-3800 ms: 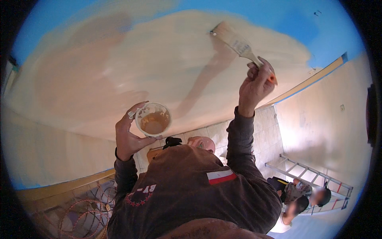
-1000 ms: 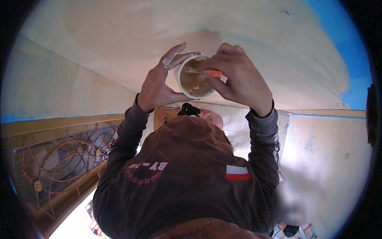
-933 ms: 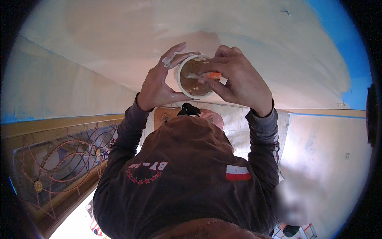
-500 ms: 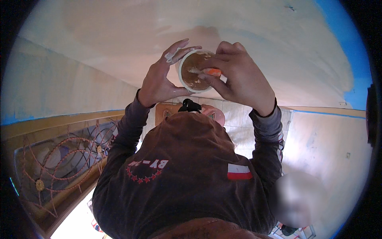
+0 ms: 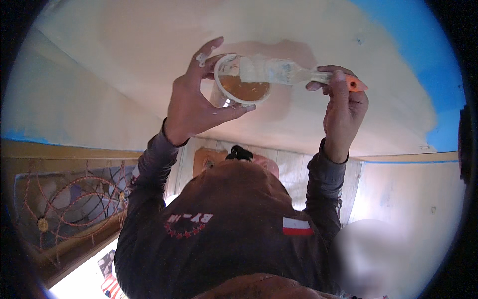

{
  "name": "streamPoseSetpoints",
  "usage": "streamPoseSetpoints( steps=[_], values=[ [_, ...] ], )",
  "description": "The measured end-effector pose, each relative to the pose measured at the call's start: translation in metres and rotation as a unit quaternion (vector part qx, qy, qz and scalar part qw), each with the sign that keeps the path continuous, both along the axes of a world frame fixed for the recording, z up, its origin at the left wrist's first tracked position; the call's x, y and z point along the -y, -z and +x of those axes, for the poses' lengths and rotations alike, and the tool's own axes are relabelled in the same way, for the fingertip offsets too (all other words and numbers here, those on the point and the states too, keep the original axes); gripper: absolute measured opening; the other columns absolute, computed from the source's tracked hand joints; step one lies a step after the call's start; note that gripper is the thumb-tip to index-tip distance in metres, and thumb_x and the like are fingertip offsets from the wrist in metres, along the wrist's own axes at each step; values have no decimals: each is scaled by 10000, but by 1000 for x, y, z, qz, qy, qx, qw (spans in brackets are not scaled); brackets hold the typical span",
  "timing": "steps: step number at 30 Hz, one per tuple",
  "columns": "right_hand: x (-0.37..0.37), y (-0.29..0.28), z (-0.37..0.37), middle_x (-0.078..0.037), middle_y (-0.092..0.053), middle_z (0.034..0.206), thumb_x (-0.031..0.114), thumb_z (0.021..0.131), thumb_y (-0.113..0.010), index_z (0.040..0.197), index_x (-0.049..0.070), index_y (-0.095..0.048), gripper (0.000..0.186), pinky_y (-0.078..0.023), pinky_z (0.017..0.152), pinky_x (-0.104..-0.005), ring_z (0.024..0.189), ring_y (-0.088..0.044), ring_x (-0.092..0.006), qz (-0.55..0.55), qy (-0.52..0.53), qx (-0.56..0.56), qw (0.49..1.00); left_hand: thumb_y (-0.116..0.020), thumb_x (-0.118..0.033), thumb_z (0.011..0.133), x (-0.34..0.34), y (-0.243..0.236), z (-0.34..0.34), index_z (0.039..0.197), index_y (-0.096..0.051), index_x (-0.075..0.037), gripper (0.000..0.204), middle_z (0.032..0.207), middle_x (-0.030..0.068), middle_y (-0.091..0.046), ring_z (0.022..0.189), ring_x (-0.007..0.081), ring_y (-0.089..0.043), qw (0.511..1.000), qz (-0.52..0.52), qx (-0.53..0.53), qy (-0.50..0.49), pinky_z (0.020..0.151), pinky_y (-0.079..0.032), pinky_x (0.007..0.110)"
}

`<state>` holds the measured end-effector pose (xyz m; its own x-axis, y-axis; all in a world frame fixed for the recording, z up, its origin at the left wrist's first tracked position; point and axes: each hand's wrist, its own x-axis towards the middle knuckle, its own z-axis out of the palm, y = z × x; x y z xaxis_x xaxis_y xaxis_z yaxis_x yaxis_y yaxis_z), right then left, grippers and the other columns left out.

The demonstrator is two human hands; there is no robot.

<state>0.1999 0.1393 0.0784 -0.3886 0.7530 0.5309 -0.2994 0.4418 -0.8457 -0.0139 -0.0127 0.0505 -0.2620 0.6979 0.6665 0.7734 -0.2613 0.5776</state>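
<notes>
My left hand (image 5: 191,99) is curved wide around the cup (image 5: 217,93), thumb along the near side and a whitened finger stretched out past the far side, while my right hand (image 5: 346,107) has a narrow pinch on the handle of the brush (image 5: 294,74), whose flat head reaches leftward from my fingers across the cup's mouth. To handle the brush well here, I would hold the cup firm and tipped as it is, lay the flat of the bristles lightly against the rim so any excess runs back inside, and turn the wrist gently rather than push; whether they touch the rim now, I cannot tell. Too loose a hold on the left could let the cup tip and spill. The cup looks like thin, cloudy plastic, round-mouthed and smeared whitish inside, with brownish liquid (image 5: 246,88) pooled low, nearer my left thumb. The bristles look pale, broad and coated; the handle ends in an orange tip (image 5: 356,84) poking out right of my grip. Beyond both hands, the beige wall (image 5: 164,30) looks matt and patchy, giving way to blue paint (image 5: 423,55) far right.
</notes>
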Motion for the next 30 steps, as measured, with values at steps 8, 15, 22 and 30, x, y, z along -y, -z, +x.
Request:
streamPoseSetpoints(
  steps=[8,15,22,30],
  values=[
    [11,-61,-36,-69,-731,836,223,1027,-594,1040,-43,-705,289,-414,617,-194,698,-587,-64,45,20,-174,984,-926,-266,690,5,-90,-8,1445,-414,-37,941,1158,225,-693,1042,299,-714,990,79,-91,-68,864,-609,383],
    [18,-67,-57,-92,-738,879,135,1005,-624,1066,-41,-695,200,-483,704,-202,778,-652,-93,161,77,-181,967,-928,-269,688,3,-101,-5,1421,-440,-21,915,1103,237,-708,1013,293,-724,991,85,-70,-77,847,-607,376],
    [-3,-57,-41,-141,-733,1010,0,972,-620,1071,-77,-678,138,-552,762,-269,866,-722,-201,266,173,-168,933,-926,-300,686,9,-99,-17,1377,-472,-13,875,1095,240,-710,996,281,-730,992,62,-51,-100,856,-605,374],
    [-11,-57,35,-195,-740,924,99,1032,-549,1080,-101,-661,233,-554,767,-303,834,-725,-224,289,415,-87,858,-929,-285,680,26,-96,-32,1366,-479,-17,864,1093,212,-716,1002,280,-730,993,44,-36,-107,867,-605,385]
  ],
)
